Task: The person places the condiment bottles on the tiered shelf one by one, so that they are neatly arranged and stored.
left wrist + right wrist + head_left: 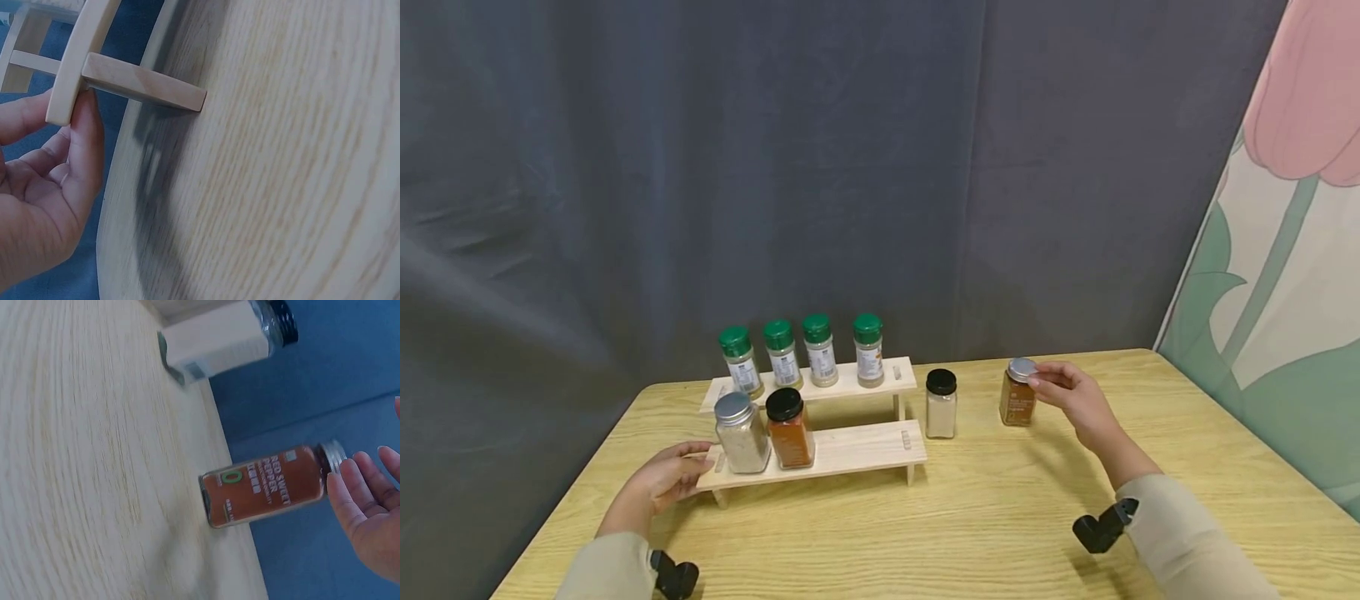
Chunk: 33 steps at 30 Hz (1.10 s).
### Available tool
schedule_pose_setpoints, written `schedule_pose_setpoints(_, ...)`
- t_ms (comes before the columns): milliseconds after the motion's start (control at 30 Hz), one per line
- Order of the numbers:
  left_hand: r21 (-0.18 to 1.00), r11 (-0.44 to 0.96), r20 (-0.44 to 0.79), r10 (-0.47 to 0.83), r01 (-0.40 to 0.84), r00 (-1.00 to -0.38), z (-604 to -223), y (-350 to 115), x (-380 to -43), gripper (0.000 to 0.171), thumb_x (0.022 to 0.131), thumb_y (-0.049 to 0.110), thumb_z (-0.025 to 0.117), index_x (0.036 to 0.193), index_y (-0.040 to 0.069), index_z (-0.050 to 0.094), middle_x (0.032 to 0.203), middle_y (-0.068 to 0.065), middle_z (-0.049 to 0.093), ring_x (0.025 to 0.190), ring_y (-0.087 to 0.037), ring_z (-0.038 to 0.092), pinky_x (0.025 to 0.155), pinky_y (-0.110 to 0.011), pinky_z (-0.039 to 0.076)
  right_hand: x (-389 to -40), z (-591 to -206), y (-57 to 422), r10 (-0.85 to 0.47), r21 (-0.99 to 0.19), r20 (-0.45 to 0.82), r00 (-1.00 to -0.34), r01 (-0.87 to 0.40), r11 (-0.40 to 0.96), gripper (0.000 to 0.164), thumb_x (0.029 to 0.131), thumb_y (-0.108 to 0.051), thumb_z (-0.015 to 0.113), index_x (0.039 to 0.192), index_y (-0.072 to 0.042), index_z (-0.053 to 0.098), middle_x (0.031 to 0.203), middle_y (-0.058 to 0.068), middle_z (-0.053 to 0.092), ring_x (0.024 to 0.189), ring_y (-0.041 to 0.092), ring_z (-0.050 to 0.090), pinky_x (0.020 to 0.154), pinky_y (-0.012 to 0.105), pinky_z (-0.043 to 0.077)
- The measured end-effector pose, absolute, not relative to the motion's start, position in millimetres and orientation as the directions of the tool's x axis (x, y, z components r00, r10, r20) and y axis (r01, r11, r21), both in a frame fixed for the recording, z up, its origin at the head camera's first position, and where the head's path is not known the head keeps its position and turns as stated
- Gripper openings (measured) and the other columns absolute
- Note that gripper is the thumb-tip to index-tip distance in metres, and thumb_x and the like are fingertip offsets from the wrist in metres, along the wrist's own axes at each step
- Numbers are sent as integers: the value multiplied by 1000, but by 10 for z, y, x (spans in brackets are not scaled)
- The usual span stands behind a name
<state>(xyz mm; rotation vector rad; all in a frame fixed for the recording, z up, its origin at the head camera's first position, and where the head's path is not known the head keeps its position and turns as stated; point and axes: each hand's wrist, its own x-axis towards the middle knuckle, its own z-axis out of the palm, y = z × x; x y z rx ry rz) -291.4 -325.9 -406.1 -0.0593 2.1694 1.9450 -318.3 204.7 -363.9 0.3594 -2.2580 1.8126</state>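
At the left, my left hand [662,479] pinches the end of the lower tier of a wooden spice rack [868,447], with fingers on both sides of the board [61,109] in the left wrist view. On that tier stand a silver-lidded jar of pale powder [745,437] and a black-lidded jar of orange-red powder [792,433]. My right hand [1075,400] is at the silver lid of a red sweet pepper jar [1017,400], which stands upright on the table. In the right wrist view its fingers [369,487] are extended, fingertips right beside the lid, not wrapped around it.
Several green-capped spice bottles [822,358] line the rack's upper tier. Between the rack and the red sweet pepper jar stands a black-lidded jar of pale powder [941,408]. A dark curtain [865,167] hangs behind the wooden table [850,542].
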Motion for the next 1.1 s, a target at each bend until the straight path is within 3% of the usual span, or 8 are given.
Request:
schedule_pose_setpoints(200,976,127,-196,155,-178,-968,-4089,-3254,-2903,58,82,0,50,125,-15,16,85,-3,55,75,-13,57,67,-29,46,-3270,-3692,2116,23,-933,316,-949,-306,189,50,85,-17,54,117,16,33,91,-5,49,80,-1,51,73,20,45)
schedule_pose_setpoints(400,975,129,-203,174,-182,-964,-4168,-3289,-2919,59,81,4,54,124,-15,18,82,-1,54,71,-11,56,63,-26,45,-3336,-3738,2180,86,-940,313,-946,-295,173,36,84,-18,56,108,5,42,87,-10,50,79,-2,50,71,18,45)
schedule_pose_setpoints(500,973,140,-206,170,-184,-964,-4155,-3319,-2941,58,81,5,54,124,-14,19,81,-1,52,70,-11,54,63,-25,45,-3385,-3769,2198,96,-941,299,-949,-276,197,41,84,-19,56,111,6,40,86,-12,49,79,-3,49,72,18,44)
schedule_pose_setpoints(567,971,150,-208,161,-184,-965,-4120,-3321,-2957,58,81,5,54,124,-13,20,82,-2,52,71,-11,54,63,-26,45,-3421,-3785,2209,98,-939,285,-953,-258,226,46,85,-20,55,116,8,38,88,-10,49,79,-5,48,72,18,43)
schedule_pose_setpoints(667,969,166,-208,139,-185,-968,-4057,-3312,-2965,56,82,4,54,124,-13,21,83,-3,51,71,-12,54,64,-26,45,-3469,-3794,2212,82,-931,272,-959,-241,276,55,86,-22,53,124,11,30,101,4,49,80,-6,46,74,18,42)
schedule_pose_setpoints(800,971,155,-204,143,-181,-968,-4035,-3318,-2976,57,82,4,53,125,-12,20,85,-2,51,72,-12,54,64,-26,45,-3525,-3789,2204,39,-923,251,-967,-227,310,58,87,-24,51,128,9,27,119,24,38,92,6,44,84,26,37)
schedule_pose_setpoints(967,973,140,-205,155,-184,-967,-4056,-3317,-2965,59,82,4,53,126,-13,18,84,-1,52,72,-11,54,64,-25,45,-3585,-3804,2163,-12,-931,207,-978,-201,306,60,86,-23,54,128,9,26,121,25,34,106,28,36,90,41,30)
schedule_pose_setpoints(1100,975,117,-206,156,-189,-966,-4071,-3309,-2944,60,82,4,54,126,-13,17,86,-2,52,74,-12,55,66,-26,46,-3622,-3842,2129,-28,-933,186,-982,-185,308,61,84,-21,57,127,10,26,121,26,34,108,32,35,91,44,29)
